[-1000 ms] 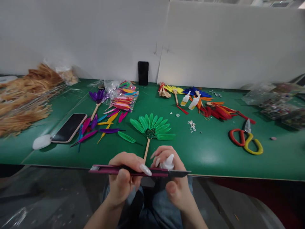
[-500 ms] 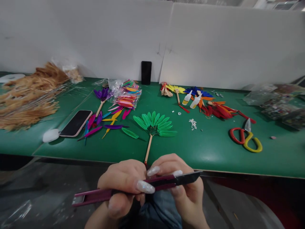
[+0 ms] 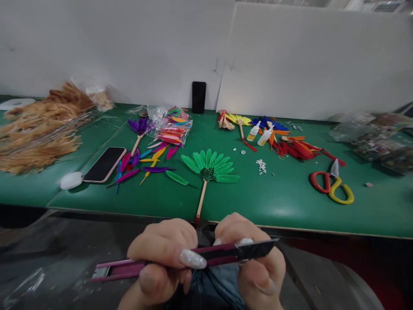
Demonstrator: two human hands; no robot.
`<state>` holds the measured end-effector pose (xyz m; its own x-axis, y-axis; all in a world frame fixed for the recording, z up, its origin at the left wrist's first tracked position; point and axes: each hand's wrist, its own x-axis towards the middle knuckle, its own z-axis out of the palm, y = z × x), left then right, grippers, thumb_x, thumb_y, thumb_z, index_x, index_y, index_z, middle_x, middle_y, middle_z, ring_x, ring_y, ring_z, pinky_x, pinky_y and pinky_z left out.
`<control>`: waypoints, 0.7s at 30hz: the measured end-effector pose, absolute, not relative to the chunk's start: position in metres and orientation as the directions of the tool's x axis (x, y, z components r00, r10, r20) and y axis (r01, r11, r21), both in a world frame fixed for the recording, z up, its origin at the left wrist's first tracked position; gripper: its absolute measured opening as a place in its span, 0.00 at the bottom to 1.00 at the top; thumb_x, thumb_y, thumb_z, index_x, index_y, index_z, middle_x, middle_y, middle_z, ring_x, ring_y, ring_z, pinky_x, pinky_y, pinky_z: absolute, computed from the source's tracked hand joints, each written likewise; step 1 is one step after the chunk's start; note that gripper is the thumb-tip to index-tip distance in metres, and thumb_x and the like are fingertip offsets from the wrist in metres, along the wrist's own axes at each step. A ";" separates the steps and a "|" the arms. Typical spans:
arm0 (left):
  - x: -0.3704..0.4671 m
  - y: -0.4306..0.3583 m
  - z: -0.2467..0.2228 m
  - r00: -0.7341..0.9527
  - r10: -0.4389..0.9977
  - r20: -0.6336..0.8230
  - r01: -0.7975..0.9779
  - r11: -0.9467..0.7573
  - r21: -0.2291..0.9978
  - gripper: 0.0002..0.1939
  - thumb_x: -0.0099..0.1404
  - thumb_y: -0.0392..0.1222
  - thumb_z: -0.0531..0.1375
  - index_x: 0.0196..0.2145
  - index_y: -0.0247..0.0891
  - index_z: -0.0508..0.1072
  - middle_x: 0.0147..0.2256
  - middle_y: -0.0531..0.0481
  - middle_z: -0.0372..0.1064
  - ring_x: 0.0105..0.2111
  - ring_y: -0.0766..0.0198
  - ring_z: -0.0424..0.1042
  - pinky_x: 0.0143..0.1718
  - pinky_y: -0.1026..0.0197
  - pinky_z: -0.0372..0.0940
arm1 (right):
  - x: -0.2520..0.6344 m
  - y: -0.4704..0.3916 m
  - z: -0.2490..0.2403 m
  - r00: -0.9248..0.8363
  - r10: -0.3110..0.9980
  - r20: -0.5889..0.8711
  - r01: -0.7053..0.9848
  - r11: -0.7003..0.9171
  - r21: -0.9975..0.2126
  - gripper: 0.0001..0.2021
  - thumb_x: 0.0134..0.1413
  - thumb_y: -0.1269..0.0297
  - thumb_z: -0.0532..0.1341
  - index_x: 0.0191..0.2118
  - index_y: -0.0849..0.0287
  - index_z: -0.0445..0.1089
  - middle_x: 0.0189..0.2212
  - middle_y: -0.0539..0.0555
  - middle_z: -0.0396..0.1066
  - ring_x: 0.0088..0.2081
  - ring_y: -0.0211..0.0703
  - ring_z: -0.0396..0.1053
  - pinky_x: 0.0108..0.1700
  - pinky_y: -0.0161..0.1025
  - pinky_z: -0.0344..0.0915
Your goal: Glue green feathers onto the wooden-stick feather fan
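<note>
A maroon utility knife (image 3: 222,255) lies level across both my hands above my lap, its dark blade out to the right. My left hand (image 3: 164,249) is closed round the handle, thumb along the near side. The fingers of my right hand (image 3: 254,254) curl behind the knife at the blade end, with nails showing by its upper edge; the thumb sits below the blade, slightly apart. What the right fingers touch behind the knife is partly hidden. Just beyond, a green feather fan (image 3: 211,168) lies on the table, its wooden handle pointing toward me.
On the green table (image 3: 274,211) lie scissors (image 3: 334,183), white beads (image 3: 261,167), glue bottles (image 3: 260,133) and red feathers (image 3: 300,148) to the right. Loose coloured feathers (image 3: 155,159), a phone (image 3: 105,164) and tan fibres (image 3: 45,129) are on the left. Another phone (image 3: 198,97) leans against the white panel.
My right thumb has dropped away from the underside of the knife. The hands have spread slightly, and the knife has shifted a little down and tilts slightly differently.
</note>
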<state>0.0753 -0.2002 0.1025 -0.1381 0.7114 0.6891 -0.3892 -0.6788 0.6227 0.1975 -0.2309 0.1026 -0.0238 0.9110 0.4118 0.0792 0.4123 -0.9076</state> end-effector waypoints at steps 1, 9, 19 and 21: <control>0.075 -0.202 0.101 -0.133 0.718 0.683 -0.395 -0.670 0.628 0.19 0.68 0.50 0.49 0.30 0.40 0.74 0.08 0.60 0.54 0.06 0.75 0.53 0.10 0.71 0.54 | 0.199 -0.231 0.105 -0.045 0.915 0.401 0.088 0.403 -0.911 0.23 0.56 0.42 0.48 0.28 0.56 0.67 0.22 0.51 0.66 0.24 0.40 0.65 0.26 0.39 0.63; 0.076 -0.206 0.099 -0.088 0.733 0.675 -0.389 -0.649 0.654 0.18 0.68 0.50 0.47 0.33 0.43 0.74 0.09 0.59 0.53 0.06 0.75 0.53 0.11 0.70 0.53 | 0.198 -0.234 0.105 -0.015 0.914 0.405 0.097 0.405 -0.909 0.20 0.60 0.48 0.48 0.25 0.55 0.64 0.20 0.51 0.65 0.22 0.40 0.63 0.24 0.39 0.61; 0.078 -0.212 0.102 -0.053 0.782 0.621 -0.405 -0.585 0.703 0.19 0.69 0.48 0.45 0.33 0.43 0.74 0.07 0.60 0.46 0.07 0.72 0.53 0.12 0.68 0.56 | 0.189 -0.236 0.087 0.091 0.871 0.483 0.109 0.473 -0.874 0.22 0.62 0.50 0.46 0.23 0.56 0.63 0.16 0.50 0.61 0.18 0.38 0.60 0.21 0.37 0.57; 0.076 -0.215 0.100 -0.086 0.782 0.617 -0.378 -0.599 0.706 0.19 0.69 0.48 0.45 0.34 0.44 0.73 0.07 0.59 0.49 0.08 0.70 0.56 0.11 0.67 0.58 | 0.188 -0.235 0.088 0.108 0.860 0.499 0.087 0.492 -0.866 0.22 0.62 0.51 0.46 0.22 0.56 0.63 0.16 0.50 0.61 0.18 0.38 0.60 0.20 0.37 0.56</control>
<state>0.0765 -0.2150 0.1001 -0.0861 0.7821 0.6171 -0.3777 -0.5988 0.7062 0.1883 -0.2354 0.0879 0.1081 0.8596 0.4994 0.0870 0.4922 -0.8661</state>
